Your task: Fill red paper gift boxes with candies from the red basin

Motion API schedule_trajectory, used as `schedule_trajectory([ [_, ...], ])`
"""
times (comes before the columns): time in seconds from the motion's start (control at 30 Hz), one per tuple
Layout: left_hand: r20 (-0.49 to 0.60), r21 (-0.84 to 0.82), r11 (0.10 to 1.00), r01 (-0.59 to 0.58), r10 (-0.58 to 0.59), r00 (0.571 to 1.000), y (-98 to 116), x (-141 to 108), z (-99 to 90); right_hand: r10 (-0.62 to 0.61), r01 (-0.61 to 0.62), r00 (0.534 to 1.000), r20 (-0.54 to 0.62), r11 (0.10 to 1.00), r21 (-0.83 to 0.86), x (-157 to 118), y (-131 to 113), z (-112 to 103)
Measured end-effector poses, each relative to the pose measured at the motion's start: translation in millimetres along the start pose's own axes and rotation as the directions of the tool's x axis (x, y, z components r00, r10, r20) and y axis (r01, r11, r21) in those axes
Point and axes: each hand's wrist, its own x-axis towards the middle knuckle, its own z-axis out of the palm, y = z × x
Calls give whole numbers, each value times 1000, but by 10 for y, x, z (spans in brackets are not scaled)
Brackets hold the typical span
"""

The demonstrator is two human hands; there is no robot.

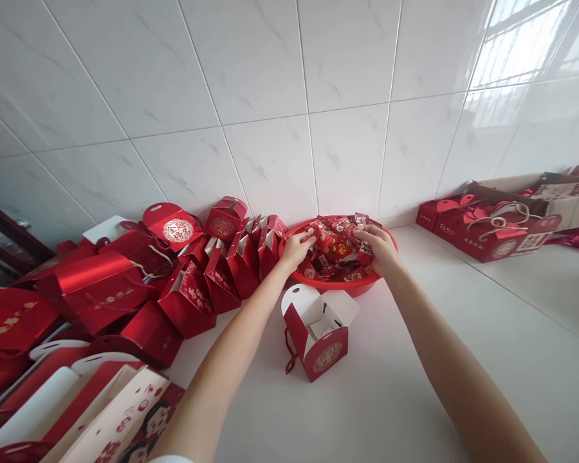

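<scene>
A red basin by the wall holds many red wrapped sweets. My left hand is at the basin's left side, its fingers pressed together; what they hold, if anything, is too small to tell. Over the right side of the basin, my right hand is closed on a dark red wrapped sweet. In front of the basin an open red gift box stands upright, its white inside showing, with a red ribbon at its left side.
Many red boxes and bags crowd the left side. A red box with rope handles and a cardboard box stand at the back right. White wall tiles rise behind the white surface.
</scene>
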Motion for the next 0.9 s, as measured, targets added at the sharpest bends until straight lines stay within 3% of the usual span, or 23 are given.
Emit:
schedule_trajectory([
  [0.17,-142,95,995,-21,35,989,49,-55,-21,-4,4,1000,11,1000,22,7,3,-4],
  [0.37,-105,412,889,-199,263,959,163,-145,-17,7,-7,1000,1,1000,7,28,18,-25],
  [0.47,60,481,822,-305,316,947,188,-166,5,-6,6,1000,-9,1000,-7,19,15,-19],
  [0.53,268,533,759,-374,267,926,206,-178,27,-12,12,1000,-13,1000,-9,11,11,-10],
  [0.6,409,595,691,-410,179,895,235,-193,51,-13,13,1000,-16,1000,-12,5,8,-3],
  [0.9,538,774,400,-492,-5,843,400,-239,128,29,-29,999,19,1000,6,-22,-23,9],
])
